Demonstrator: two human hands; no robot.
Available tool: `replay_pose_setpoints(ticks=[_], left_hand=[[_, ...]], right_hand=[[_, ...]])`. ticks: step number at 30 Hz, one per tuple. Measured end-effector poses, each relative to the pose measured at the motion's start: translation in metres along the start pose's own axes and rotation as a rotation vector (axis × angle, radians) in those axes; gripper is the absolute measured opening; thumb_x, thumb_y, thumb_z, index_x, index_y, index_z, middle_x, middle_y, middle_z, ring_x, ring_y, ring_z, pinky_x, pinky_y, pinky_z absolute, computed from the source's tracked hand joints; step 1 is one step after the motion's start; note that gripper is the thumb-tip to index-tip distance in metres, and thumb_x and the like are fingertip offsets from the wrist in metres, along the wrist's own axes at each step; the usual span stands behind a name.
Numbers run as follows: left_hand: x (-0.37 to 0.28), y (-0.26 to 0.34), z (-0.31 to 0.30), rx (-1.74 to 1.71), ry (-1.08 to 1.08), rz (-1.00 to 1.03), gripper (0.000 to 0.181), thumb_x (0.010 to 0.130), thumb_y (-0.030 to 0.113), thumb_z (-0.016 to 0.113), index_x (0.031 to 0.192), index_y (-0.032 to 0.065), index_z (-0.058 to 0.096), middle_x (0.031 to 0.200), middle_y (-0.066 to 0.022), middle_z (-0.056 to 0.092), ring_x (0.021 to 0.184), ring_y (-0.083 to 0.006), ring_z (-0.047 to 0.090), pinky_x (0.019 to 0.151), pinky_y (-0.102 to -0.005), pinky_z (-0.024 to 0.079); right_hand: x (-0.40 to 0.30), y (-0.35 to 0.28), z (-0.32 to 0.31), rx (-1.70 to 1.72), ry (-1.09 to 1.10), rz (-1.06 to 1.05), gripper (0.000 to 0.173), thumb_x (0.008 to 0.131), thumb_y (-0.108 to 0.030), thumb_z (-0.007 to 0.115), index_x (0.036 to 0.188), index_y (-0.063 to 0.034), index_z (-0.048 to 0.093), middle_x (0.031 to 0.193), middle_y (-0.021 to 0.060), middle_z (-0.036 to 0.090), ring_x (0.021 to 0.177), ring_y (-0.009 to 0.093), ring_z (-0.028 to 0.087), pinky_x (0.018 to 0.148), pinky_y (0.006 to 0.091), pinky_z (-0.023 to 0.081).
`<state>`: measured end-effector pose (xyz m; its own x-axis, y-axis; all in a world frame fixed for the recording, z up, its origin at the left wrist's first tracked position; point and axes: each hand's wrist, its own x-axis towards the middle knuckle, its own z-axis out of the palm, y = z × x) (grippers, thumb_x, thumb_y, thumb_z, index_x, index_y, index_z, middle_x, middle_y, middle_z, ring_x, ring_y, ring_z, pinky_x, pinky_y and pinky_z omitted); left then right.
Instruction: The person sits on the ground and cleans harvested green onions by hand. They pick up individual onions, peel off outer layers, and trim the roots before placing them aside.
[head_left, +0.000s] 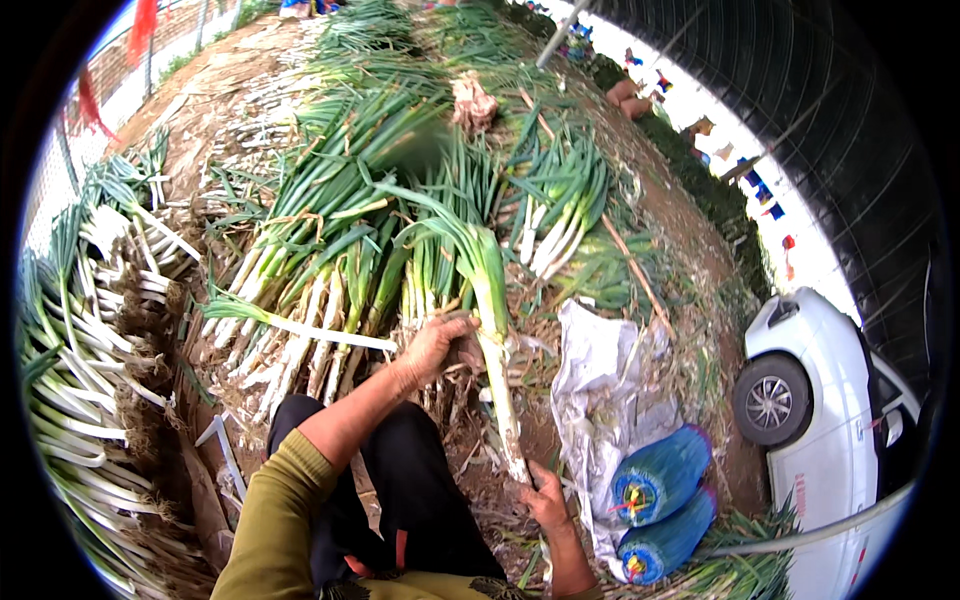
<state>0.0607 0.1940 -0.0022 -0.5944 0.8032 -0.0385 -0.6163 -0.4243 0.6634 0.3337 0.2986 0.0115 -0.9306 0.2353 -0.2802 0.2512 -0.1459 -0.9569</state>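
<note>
A long green onion (493, 341), its white stalk streaked with soil, slants between my two hands with its green leaves pointing up and away. My left hand (442, 346) is at the upper stalk, just under the leaves, fingers curled at it. Around the lower, root end, my right hand (541, 495) is closed. Beyond my knees lies a big heap of untrimmed green onions (322, 217). One clean white green onion (330, 334) lies across the heap, left of my left hand. A small bunch (562, 202) rests farther off to the right.
Many cleaned green onions with roots (97, 405) are piled at the left. A crumpled white plastic sheet (600, 375) and two blue rolls (660, 472) lie at the right. A thin stick (637, 266) crosses the ground. A white vehicle (821, 420) stands at the far right.
</note>
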Motion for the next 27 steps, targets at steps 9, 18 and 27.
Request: replay_pose_setpoints(ticks=[9,18,27], left_hand=[[-0.003,0.007,-0.007,-0.145,0.096,-0.023,0.016,0.075,0.01,0.04,0.083,0.0015,0.051,0.061,-0.0082,0.055,0.045,-0.0169,0.05,0.04,-0.0272,0.043],[-0.016,0.008,-0.005,-0.163,-0.115,-0.252,0.021,0.085,0.018,0.041,0.079,0.0037,0.055,0.065,-0.0104,0.059,0.041,-0.0161,0.046,0.038,-0.0267,0.034],[-0.022,-0.013,0.0,-0.137,-0.335,-0.402,0.023,0.085,0.025,0.049,0.089,0.0029,0.056,0.078,-0.0097,0.061,0.049,-0.0162,0.051,0.046,-0.0311,0.043]], right_hand=[[0.018,0.011,0.016,-0.326,0.078,-0.182,0.025,0.077,-0.007,0.058,0.1,0.0024,0.055,0.07,-0.0003,0.054,0.058,0.006,0.047,0.051,0.0228,0.039],[-0.011,-0.01,0.022,-0.237,0.11,-0.016,0.018,0.076,-0.007,0.062,0.092,-0.0017,0.057,0.06,-0.0029,0.049,0.046,0.004,0.041,0.042,0.0192,0.031],[-0.024,0.012,0.002,-0.298,0.132,-0.035,0.026,0.073,-0.004,0.061,0.098,0.0008,0.057,0.063,-0.0024,0.052,0.049,0.005,0.044,0.044,0.0187,0.033]])
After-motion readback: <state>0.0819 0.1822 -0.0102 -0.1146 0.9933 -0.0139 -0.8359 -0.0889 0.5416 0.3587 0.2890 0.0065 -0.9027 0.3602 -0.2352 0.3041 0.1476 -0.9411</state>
